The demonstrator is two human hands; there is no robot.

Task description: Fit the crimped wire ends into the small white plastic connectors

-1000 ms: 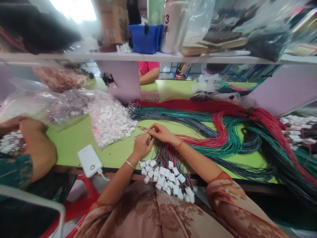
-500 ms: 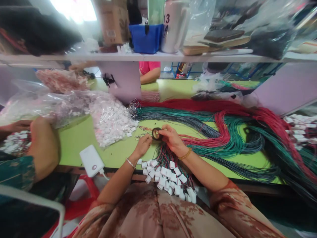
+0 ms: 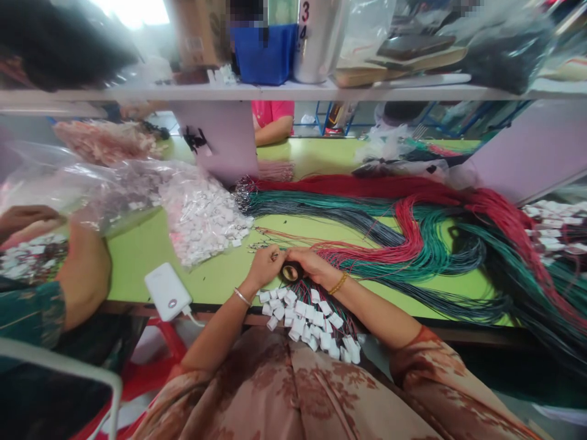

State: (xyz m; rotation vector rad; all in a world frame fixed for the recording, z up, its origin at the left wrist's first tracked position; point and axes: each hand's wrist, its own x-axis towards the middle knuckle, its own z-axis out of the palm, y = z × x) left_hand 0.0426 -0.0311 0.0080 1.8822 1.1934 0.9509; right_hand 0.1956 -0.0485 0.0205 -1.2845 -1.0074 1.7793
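A roll of black tape (image 3: 291,272) is in my right hand (image 3: 308,263), whose fingers close on its upper edge. My left hand (image 3: 266,264) is closed right beside it, around the thin wires near their ends; the exact grip is small in view. Wire tips (image 3: 259,245) stick out to the left of my fingers. Below the tape, the bundle's white connectors (image 3: 300,308) hang over the table's front edge. Long red wires (image 3: 408,244), green wires (image 3: 431,256) and dark grey wires (image 3: 367,227) run off to the right.
A clear bag of white connectors (image 3: 202,214) lies left of centre, with a white power bank (image 3: 167,292) near the front edge. At the far left is another person's arm (image 3: 87,263). A shelf (image 3: 275,91) with a blue bin (image 3: 265,55) crosses above the table.
My right hand and the tape roll have moved down and closer to my left hand; the roll now sits lower, under the fingers. The whole view has shifted slightly.
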